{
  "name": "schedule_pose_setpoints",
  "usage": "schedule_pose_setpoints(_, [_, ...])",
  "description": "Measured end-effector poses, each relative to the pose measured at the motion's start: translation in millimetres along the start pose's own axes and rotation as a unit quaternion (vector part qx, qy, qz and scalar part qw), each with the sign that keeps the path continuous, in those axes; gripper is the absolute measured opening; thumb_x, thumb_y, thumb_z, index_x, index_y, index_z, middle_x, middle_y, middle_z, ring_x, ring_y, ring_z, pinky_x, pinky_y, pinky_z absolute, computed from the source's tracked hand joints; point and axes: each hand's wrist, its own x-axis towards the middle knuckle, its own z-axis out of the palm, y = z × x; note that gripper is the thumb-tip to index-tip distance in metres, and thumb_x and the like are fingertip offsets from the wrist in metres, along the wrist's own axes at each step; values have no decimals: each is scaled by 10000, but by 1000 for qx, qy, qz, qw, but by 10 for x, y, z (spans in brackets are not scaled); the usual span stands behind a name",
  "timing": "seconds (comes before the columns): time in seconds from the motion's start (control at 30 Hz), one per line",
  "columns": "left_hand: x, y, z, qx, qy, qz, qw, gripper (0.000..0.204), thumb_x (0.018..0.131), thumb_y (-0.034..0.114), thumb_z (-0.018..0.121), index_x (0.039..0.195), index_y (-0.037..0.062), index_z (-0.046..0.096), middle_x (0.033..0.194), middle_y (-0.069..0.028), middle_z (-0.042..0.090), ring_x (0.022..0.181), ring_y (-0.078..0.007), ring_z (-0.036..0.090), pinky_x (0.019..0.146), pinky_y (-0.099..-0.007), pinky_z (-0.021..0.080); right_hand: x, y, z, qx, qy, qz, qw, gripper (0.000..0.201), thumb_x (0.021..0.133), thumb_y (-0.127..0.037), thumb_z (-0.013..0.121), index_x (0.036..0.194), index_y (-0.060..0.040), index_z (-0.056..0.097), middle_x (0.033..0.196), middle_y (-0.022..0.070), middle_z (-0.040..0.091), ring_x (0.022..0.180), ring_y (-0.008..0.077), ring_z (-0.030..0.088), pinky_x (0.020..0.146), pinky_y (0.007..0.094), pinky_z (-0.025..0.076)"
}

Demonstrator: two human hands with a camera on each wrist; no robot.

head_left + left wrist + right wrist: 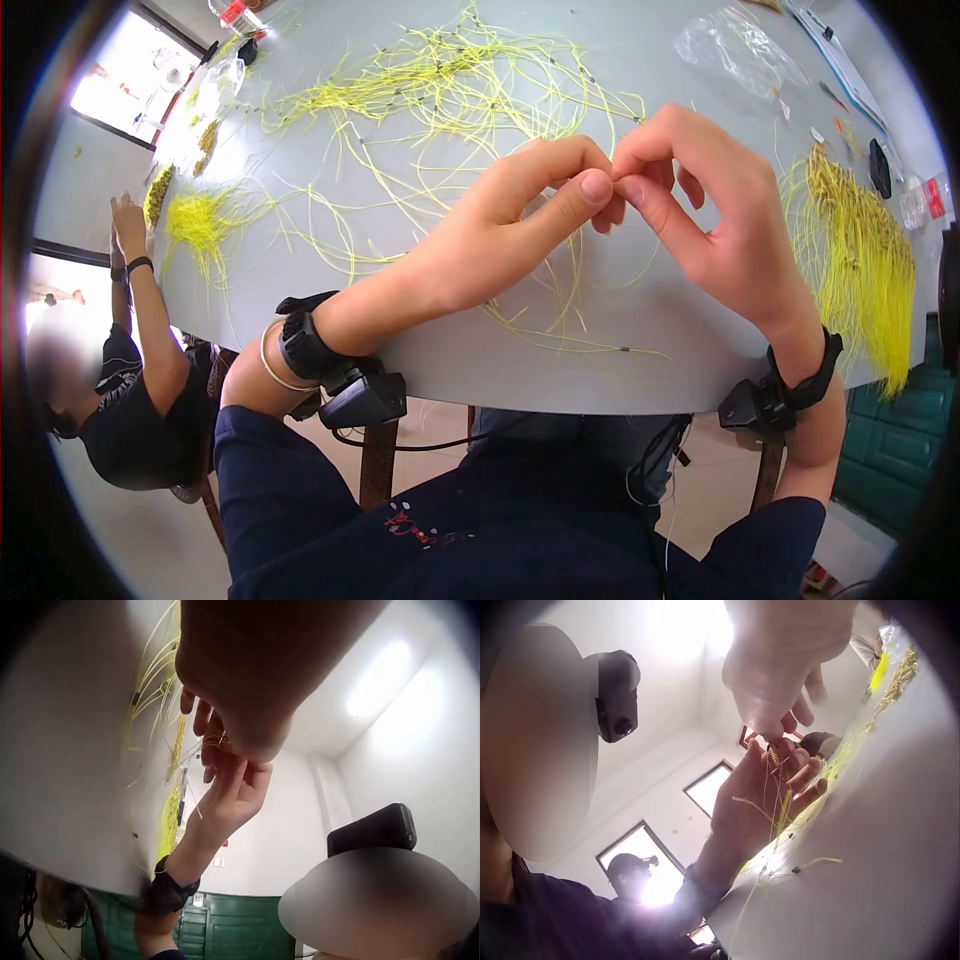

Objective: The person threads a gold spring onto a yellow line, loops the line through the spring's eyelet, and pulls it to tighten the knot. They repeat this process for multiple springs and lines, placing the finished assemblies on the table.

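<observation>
Both hands meet above the table, fingertips together. My left hand (505, 215) pinches a small gold coil with thin strands, thumb on top. In the right wrist view this gold coil (775, 756) shows between the fingertips, thin line ends and a short yellow piece (784, 810) hanging below it. My right hand (715, 205) pinches at the coil's upper end with thumb and forefinger, its fingers curled. In the head view the fingers hide the coil. Beneath and beyond the hands lie loose yellow lines (430, 85) with small dark beads.
To the right, a thick bundle of yellow lines with gold ends (860, 260) hangs over the table edge. A clear plastic bag (735, 45) lies at the back right. At the left are a yellow tuft (200, 225) and another person (140, 390) seated by the table (450, 375).
</observation>
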Motion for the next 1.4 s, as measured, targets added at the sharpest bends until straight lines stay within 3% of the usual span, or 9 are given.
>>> schedule_pose_setpoints(0.13, [34,-25,-53,21,-1,42,999,366,974,300,282,891,16,497,809,-34,483,793,-119,455,785,-273,379,0,-8,-57,21,7,52,998,85,768,10,570,800,-59,531,685,-2,525,595,96,492,500,205,334])
schedule_pose_setpoints(0.3, [78,-72,-170,-96,324,88,937,319,976,277,263,915,28,453,773,-33,433,811,-153,456,837,-311,370,-56,-7,-170,48,-224,90,969,108,716,-72,615,717,-10,527,668,122,551,620,259,551,556,333,423])
schedule_pose_setpoints(0.37, [70,-140,-237,-144,311,96,935,307,976,280,262,905,41,442,747,-24,412,809,-155,457,834,-308,368,-83,-66,-165,74,-364,89,924,130,693,-102,626,685,-13,531,678,135,564,649,305,557,574,368,426])
schedule_pose_setpoints(0.53, [83,-143,-180,-216,318,42,922,321,972,300,271,831,52,418,646,-15,399,708,-140,454,731,-285,402,-131,-182,-167,45,-400,52,914,118,703,-107,616,714,-34,524,715,107,546,725,300,557,612,378,442])
schedule_pose_setpoints(0.93, [39,-70,-98,-280,218,-62,933,311,973,314,259,904,58,422,658,0,361,635,-134,443,609,-261,385,-67,-210,-122,115,-368,85,919,78,706,-50,566,733,-23,498,739,89,547,648,249,551,584,310,446])
schedule_pose_setpoints(1.03, [38,-60,-86,-284,202,-82,934,337,969,329,268,911,36,425,660,-22,397,563,-142,461,533,-258,394,-27,-213,-138,228,-291,137,919,116,724,1,576,827,-50,559,611,14,505,531,104,506,528,210,398])
schedule_pose_setpoints(1.1, [33,-39,-99,-281,189,-92,936,367,965,344,273,909,16,428,663,-42,430,524,-155,488,494,-261,413,-3,-240,-106,387,-110,218,889,140,755,-9,567,894,-27,554,597,-14,496,513,55,471,521,178,373])
schedule_pose_setpoints(1.27, [26,58,-48,-232,161,-122,952,350,970,350,249,930,47,420,621,5,379,387,-62,331,380,-194,262,17,-14,-180,402,-29,208,891,139,850,-68,492,949,9,552,717,19,538,633,49,501,580,161,388])
schedule_pose_setpoints(1.4, [30,54,-46,-222,134,-113,959,355,970,351,245,922,47,422,607,4,372,391,-62,333,380,-186,257,47,-7,-183,483,60,294,823,219,883,-108,481,1039,30,548,822,22,553,715,52,508,635,171,410])
